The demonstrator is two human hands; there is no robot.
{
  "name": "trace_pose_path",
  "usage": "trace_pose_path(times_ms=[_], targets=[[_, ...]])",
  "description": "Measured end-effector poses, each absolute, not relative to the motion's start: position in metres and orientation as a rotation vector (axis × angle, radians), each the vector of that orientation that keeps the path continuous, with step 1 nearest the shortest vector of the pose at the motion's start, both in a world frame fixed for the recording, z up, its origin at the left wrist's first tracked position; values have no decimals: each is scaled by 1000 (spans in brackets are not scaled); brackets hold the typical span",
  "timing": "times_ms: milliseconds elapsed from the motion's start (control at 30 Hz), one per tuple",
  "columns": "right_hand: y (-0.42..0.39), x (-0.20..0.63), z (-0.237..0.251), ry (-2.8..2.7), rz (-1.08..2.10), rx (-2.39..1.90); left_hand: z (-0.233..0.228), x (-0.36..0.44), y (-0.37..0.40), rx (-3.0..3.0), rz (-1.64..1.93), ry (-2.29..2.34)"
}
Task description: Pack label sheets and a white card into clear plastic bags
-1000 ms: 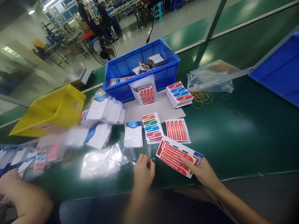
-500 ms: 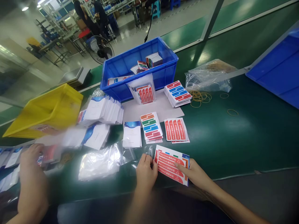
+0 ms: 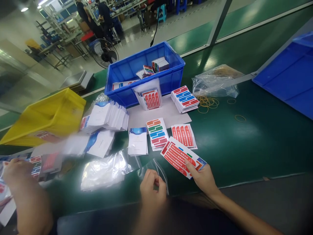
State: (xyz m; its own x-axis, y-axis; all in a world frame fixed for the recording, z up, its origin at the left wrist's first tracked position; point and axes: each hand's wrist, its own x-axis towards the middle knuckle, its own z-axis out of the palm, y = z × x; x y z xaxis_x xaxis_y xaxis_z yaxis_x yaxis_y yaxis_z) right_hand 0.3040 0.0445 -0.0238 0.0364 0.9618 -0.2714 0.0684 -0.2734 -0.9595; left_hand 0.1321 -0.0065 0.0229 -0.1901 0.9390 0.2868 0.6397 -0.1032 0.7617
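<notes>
Left hand [image 3: 151,186]: near the table's front edge, fingers pinched on the mouth of a clear plastic bag [image 3: 156,169]; grip clenched on the bag's rim.
Right hand [image 3: 204,176]: just right of the left hand, grasping a small stack of label sheets [image 3: 182,157] by its right end, index finger laid on top.
Label sheets: red bands printed "Max Level" and "Min Level", tilted, raised slightly off the green table [image 3: 256,147], near its front edge.
Clear plastic bag: small, its upper part lifted toward the sheets; touching them or not, cannot tell.
Behind the hands: three small piles in a row, a white-and-blue card pile [image 3: 138,141], a multicolour label pile [image 3: 156,133], a red label pile [image 3: 184,135].
Centre back: blue bin [image 3: 144,75] with label packs inside; another label stack [image 3: 184,99] just right of it.
Right back: rubber bands [image 3: 207,101] loose beside a crumpled bag.
Left edge: yellow bin [image 3: 49,116], tipped; fanned white cards [image 3: 107,114] beside it.
Another person's hand [image 3: 17,171]: at the front left corner, blurred, probably on a bagged label set.
</notes>
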Motion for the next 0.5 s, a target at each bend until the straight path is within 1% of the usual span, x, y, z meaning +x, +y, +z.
trace_pose_path(times_ms=[100, 300, 367, 500], targets=[[44, 303, -26, -1196, 1406, -1456, 22, 134, -9, 1769, 1170, 1786], [37, 287, -11, -1209, 1822, -1138, 13, 146, -12, 1931, 1108, 1598], [35, 282, -7, -1228, 1852, -1128, 12, 148, -13, 1956, 1123, 1583], [35, 278, -6, -1243, 1800, -1176, 9, 146, -14, 1897, 1103, 1635]])
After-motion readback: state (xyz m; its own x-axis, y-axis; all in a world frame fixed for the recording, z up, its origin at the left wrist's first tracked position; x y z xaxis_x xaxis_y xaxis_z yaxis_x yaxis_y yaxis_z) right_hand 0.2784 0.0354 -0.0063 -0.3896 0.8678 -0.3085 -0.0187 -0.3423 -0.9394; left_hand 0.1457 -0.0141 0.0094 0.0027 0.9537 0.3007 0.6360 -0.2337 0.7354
